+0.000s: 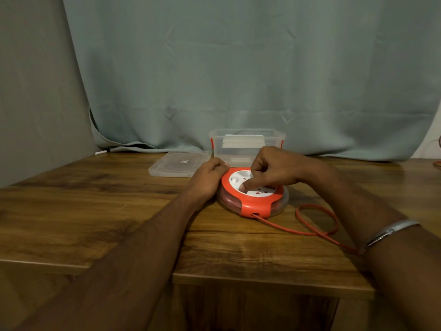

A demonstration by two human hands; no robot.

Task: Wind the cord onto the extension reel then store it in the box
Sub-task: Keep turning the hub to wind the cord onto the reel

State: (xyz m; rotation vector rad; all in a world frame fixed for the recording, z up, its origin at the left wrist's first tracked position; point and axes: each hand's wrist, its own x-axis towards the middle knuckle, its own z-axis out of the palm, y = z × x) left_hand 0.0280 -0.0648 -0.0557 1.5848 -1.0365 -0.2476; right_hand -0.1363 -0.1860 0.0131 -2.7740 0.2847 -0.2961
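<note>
A round orange and white extension reel (253, 203) lies flat on the wooden table (95, 206). My left hand (207, 179) grips its left rim with curled fingers. Over the white socket face sits my right hand (274, 169), its fingers curled and the index finger pressed down into the face. An orange cord (315, 225) leaves the reel's front slot, makes a loop to the right and passes under my right forearm. Behind the reel stands a clear plastic box (247, 145) with red clips, open on top.
The box's clear lid (179, 166) lies flat to the left of the box. A grey-green curtain (238, 68) hangs behind the table. The table's front edge steps back on the left. Something orange (438, 163) shows at the far right edge.
</note>
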